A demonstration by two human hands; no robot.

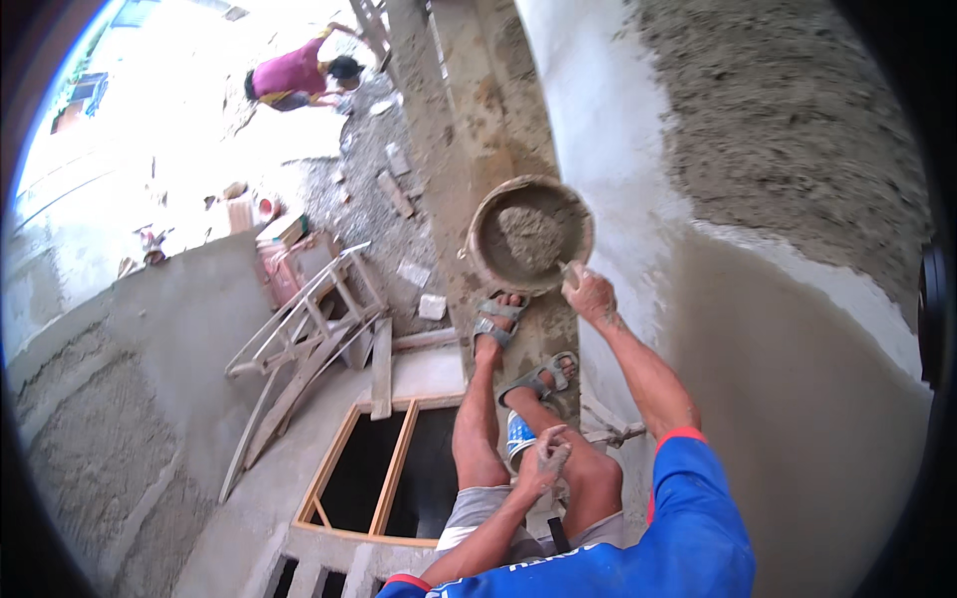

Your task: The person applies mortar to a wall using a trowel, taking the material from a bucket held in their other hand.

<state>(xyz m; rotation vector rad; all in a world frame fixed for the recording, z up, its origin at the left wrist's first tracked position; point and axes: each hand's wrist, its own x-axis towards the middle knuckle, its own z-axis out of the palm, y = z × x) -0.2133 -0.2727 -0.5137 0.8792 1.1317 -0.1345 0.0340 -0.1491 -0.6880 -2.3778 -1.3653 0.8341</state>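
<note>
My right hand point(588, 294) grips a small mortar-coated tool point(571, 271), apparently a trowel, at the right rim of a round bucket. The bucket point(478, 234) holds a mound of wet grey mortar point(530, 234) and rests on a stained plank point(498, 130). My left hand point(548, 458), smeared with mortar, hangs over my knee with loosely bent fingers and nothing visible in it. My sandalled feet are on the plank below the bucket, and a blue-and-white container point(520, 434) sits between my legs.
A plastered wall point(778, 149) runs along the right. Below left are a framed opening point(404, 448) and leaning wooden frames point(329, 309). Rubble point(394, 189) lies beyond. Another person point(294, 75) in a maroon shirt bends over at the upper left.
</note>
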